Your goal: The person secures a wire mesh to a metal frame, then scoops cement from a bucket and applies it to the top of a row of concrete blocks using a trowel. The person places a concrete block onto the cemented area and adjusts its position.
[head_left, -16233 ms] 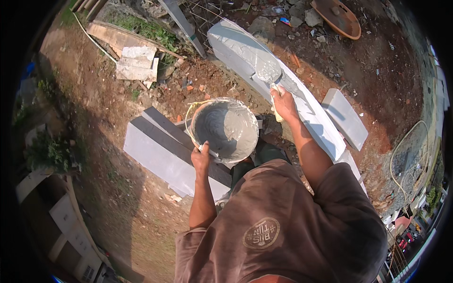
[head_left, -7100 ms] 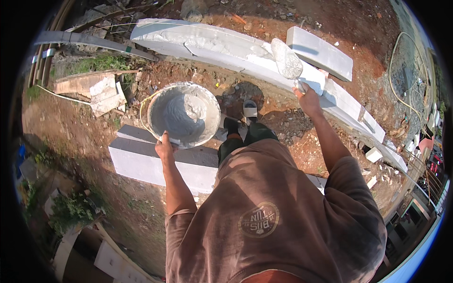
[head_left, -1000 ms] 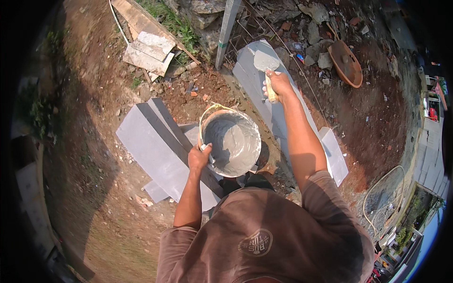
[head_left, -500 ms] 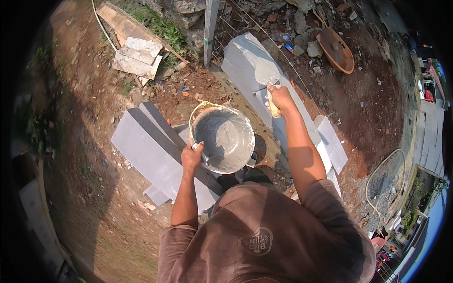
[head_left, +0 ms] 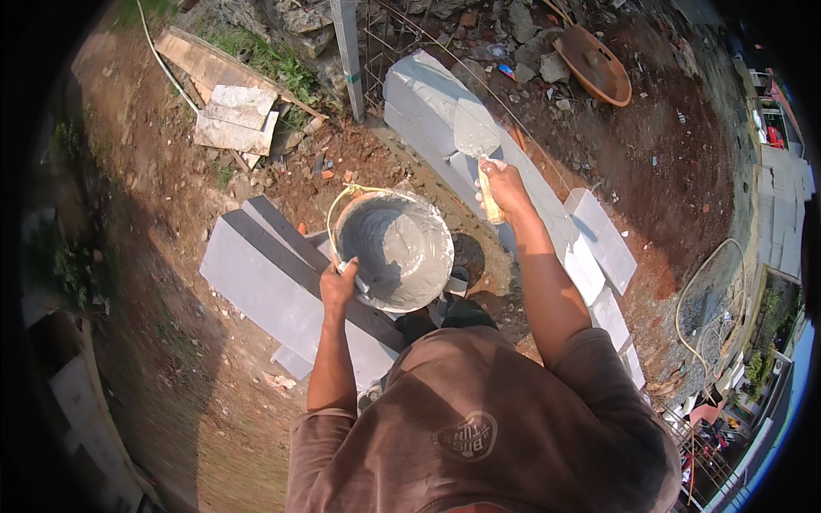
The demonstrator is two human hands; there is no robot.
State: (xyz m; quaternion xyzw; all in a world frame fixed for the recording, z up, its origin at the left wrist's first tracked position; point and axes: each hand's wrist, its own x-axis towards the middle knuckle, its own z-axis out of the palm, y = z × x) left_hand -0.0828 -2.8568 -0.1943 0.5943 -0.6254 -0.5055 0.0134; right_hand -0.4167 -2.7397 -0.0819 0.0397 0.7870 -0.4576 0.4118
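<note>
My left hand point(head_left: 338, 284) is closed on the near left rim of a bucket point(head_left: 442, 272), which is tilted so its inside shows. Wet grey mortar point(head_left: 409, 244) lies in the bucket and coats its wall. A yellowish handle loops up on the bucket's left side. In my right hand point(head_left: 505, 190) is a trowel point(head_left: 476, 132), gripped by its pale yellow handle. The trowel's blade is smeared with grey and points away from me, over the low wall of pale grey blocks point(head_left: 428, 96). Whether the blade touches the blocks I cannot tell.
More grey blocks point(head_left: 265, 282) are stacked at the left. A taut string point(head_left: 513, 115) runs along the wall past a grey post point(head_left: 346, 60). An orange-brown basin point(head_left: 594, 68) lies at the far right, boards point(head_left: 231, 115) at the far left. A hose point(head_left: 684, 299) curls at the right.
The view has shifted slightly. The bucket and my left hand sit much as before. My right hand still holds the trowel over the wall, its handle now more upright.
</note>
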